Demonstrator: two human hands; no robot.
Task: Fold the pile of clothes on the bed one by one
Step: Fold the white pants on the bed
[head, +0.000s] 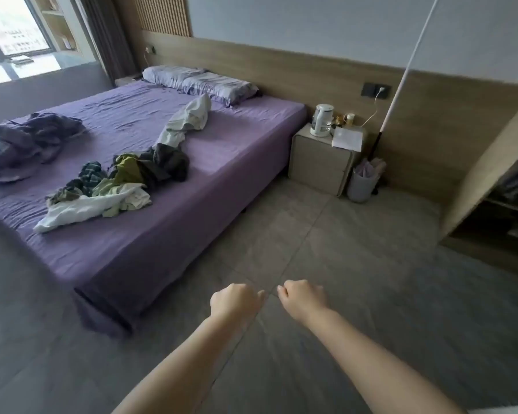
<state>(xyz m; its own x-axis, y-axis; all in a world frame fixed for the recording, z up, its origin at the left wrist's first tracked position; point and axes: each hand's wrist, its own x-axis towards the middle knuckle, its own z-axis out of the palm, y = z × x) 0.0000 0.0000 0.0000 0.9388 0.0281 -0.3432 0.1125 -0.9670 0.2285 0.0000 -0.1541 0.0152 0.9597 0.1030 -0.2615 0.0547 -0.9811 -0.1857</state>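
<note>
Fingers point(260, 295) curled under on both sides, and we hold nothing: our left hand point(235, 303) and our right hand point(304, 298) hang as loose fists low in the centre of the frame, knuckles up, close together but apart, both out over the grey tiled floor point(356, 279) and well apart from the bed point(138, 234). We see the bed filling the left half of the picture under a purple sheet, its near corner just left of our left hand. On it lies the pile of clothes point(114, 180), a tangled heap in the left middle of the frame: a white garment point(72, 212) at the near end, pale green and olive pieces in the middle, a dark checked one beside them, a dark grey one at the far end. From there a pale garment point(189, 118) trails up toward the two pillows point(201, 82) at the headboard. At the far left edge we have a crumpled purple blanket point(27, 138). Right of the bed stands a nightstand point(320, 162) carrying a white kettle point(322, 121) and a sheet of paper point(347, 138), with a small bin point(361, 183) on the floor just beside it. A white pole point(407, 70) leans against the wooden wall panel in the upper right.
</note>
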